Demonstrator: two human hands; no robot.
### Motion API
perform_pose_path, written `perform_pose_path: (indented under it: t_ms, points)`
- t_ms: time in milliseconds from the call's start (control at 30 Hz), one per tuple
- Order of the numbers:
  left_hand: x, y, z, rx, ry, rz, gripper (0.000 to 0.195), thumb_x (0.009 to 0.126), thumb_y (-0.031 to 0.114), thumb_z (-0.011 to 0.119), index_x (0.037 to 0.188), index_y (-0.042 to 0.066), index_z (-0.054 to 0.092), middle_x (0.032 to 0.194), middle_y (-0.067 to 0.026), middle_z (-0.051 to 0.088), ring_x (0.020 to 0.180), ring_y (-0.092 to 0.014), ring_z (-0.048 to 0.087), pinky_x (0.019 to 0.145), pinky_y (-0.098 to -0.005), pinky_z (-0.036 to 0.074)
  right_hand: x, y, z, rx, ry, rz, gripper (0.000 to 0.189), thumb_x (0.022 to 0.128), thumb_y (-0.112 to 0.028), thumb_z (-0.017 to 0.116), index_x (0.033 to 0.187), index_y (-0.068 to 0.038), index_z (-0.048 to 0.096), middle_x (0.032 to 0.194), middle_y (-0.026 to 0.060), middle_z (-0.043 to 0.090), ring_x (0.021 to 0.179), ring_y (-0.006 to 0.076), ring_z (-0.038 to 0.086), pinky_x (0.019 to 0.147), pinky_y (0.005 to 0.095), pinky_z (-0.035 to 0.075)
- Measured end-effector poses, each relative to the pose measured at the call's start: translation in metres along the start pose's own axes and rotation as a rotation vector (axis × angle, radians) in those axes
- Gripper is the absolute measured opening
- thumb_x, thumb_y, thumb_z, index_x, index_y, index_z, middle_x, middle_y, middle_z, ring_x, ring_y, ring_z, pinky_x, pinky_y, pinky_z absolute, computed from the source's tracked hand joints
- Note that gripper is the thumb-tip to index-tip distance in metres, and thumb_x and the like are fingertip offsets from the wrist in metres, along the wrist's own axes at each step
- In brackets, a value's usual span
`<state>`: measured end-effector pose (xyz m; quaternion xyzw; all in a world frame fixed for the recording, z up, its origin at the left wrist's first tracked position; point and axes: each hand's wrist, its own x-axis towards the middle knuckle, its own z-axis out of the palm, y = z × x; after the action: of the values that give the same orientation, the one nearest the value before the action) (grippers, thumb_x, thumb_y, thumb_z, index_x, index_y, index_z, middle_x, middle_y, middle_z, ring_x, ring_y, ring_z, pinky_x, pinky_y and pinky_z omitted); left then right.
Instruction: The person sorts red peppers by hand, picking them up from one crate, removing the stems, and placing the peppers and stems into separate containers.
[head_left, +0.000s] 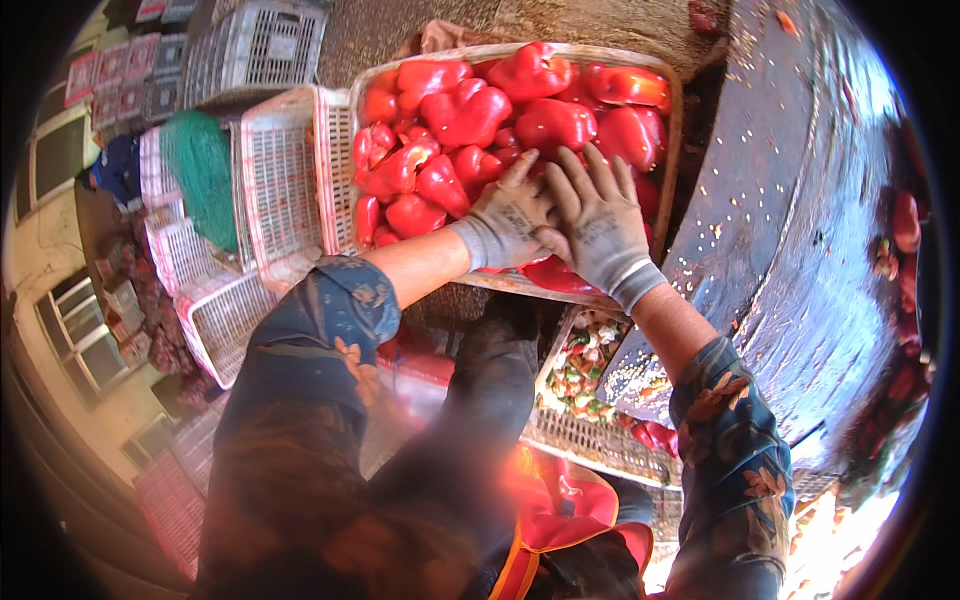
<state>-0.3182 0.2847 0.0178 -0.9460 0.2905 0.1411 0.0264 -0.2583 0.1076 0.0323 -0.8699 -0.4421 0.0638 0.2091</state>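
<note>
Both my hands wear grey-white knit work gloves with coated fingers. They lie palms down, side by side and touching, on red bell peppers (466, 112) that fill a white plastic crate (517, 51). My left hand (514, 214) rests near the crate's front edge, its fingers pointing up and to the right. My right hand (598, 214) has its fingers spread over the peppers at the crate's right half. Neither hand shows a pepper held in it, though what lies under the palms is hidden.
A wet metal work surface (817, 225) strewn with seeds is at the right. Slotted crates (281, 169) stand at the left, with green netting (202, 176). A crate of pepper scraps (581, 367) sits below my right forearm. A red and orange garment (574, 499) is at the bottom.
</note>
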Motion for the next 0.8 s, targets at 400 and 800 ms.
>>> perform_pose_path:
  t_ms: [400, 800]
  points:
    - [0.014, -0.002, 0.044, -0.165, 0.101, -0.001, 0.046, 0.09, 0.046, 0.044, 0.132, 0.028, 0.05, 0.14, -0.0038, 0.051, 0.14, -0.03, 0.037, 0.116, -0.0625, 0.0, 0.006, 0.009, 0.032, -0.01, -0.131, 0.117, 0.079, 0.073, -0.061, 0.065, 0.136, -0.015, 0.051, 0.147, 0.0089, 0.044, 0.133, 0.0344, 0.038, 0.109, 0.0603, 0.022]
    - [0.023, -0.005, 0.065, -0.246, 0.278, -0.087, 0.049, 0.08, 0.049, 0.052, 0.127, 0.034, 0.052, 0.134, 0.0018, 0.05, 0.138, -0.022, 0.035, 0.116, -0.0618, 0.002, 0.007, 0.012, 0.052, -0.069, -0.063, 0.108, 0.077, 0.077, -0.061, 0.062, 0.139, -0.017, 0.05, 0.146, 0.0076, 0.045, 0.132, 0.0342, 0.037, 0.108, 0.0608, 0.023]
